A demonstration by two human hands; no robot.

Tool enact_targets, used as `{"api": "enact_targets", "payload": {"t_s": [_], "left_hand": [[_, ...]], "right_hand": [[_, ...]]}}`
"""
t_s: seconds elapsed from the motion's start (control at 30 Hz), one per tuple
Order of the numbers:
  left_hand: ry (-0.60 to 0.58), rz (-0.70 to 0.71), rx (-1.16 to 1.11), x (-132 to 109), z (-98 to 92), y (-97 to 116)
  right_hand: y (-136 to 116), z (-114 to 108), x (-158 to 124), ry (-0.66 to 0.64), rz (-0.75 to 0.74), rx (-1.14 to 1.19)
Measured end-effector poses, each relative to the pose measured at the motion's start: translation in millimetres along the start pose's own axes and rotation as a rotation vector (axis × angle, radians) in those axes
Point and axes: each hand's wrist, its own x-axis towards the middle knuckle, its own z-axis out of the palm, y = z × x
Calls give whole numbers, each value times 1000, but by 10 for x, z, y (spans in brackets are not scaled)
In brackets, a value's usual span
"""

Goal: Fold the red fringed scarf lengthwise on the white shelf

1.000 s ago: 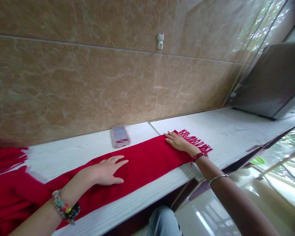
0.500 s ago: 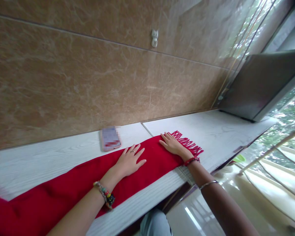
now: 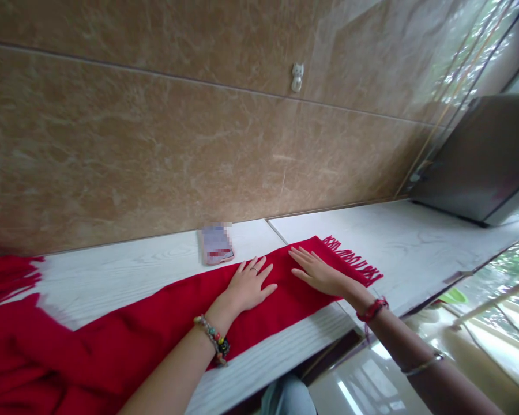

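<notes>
A long red scarf (image 3: 164, 317) with a fringed end (image 3: 354, 262) lies stretched along a white wood-grain counter (image 3: 415, 242). My left hand (image 3: 248, 285) lies flat on the scarf, fingers spread, a ring on one finger and a beaded bracelet at the wrist. Just to its right, my right hand (image 3: 318, 271) also rests flat on the scarf near the fringe, fingers stretched out, a red string at the wrist. Both hands hold nothing. The scarf's other end bunches up at the far left (image 3: 8, 276).
A phone (image 3: 216, 245) lies on the counter against the brown tiled wall (image 3: 155, 144), just behind my left hand. A small white cat-shaped hook (image 3: 297, 76) is on the wall. A dark box-like appliance (image 3: 480, 167) stands at the counter's right end. Glossy floor below.
My left hand slid rightward along the scarf, from mid-scarf to close beside my right hand. My right hand stayed flat near the fringe. The view shifted.
</notes>
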Motion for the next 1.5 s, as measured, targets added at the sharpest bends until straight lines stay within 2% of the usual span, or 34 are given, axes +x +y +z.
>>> {"api": "enact_targets", "payload": {"t_s": [0.1,0.23,0.33,0.4,0.5,0.57,0.7,0.77,0.83,0.97,1.03,1.13,1.2,1.27,1.33,1.43,1.5], "left_hand": [[0,-19,-16,-9,4,6],[-18,-29,-35,-28,-26,26],[-23,-34,-48,-40,-48,38],[-23,-41,-55,-44,-50,39],[-22,-45,-60,-47,-42,37],[-15,-43,-58,-47,-35,36],[-7,-48,-55,-42,-35,38],[-11,-52,-58,-41,-39,40],[-18,-55,-61,-42,-44,41],[-16,-49,-60,-46,-45,39],[-15,-49,-62,-45,-39,34],[-18,-52,-69,-38,-29,22],[-15,-49,-72,-36,-23,19],[-15,-49,-76,-39,-23,28],[-17,-55,-92,-42,-27,45],[-17,-58,-178,-30,-46,29],[-35,-40,-365,-5,-68,-55]], "right_hand": [[17,35,-36,-104,35,-55],[387,105,-92,-74,118,-156],[712,139,-147,-59,5,-237],[822,137,-158,-46,-12,-291],[727,97,-95,95,135,-301],[530,72,-12,143,129,-221],[206,123,124,-37,0,-61],[234,190,141,-73,48,-86],[398,246,125,-44,106,-158],[822,229,70,-66,24,-271],[898,170,68,-75,56,-291],[742,97,107,64,196,-286],[527,85,144,119,148,-231],[325,104,174,73,43,-152],[203,140,192,2,9,-100],[189,193,202,-39,51,-83],[227,213,204,-34,72,-87]]}}
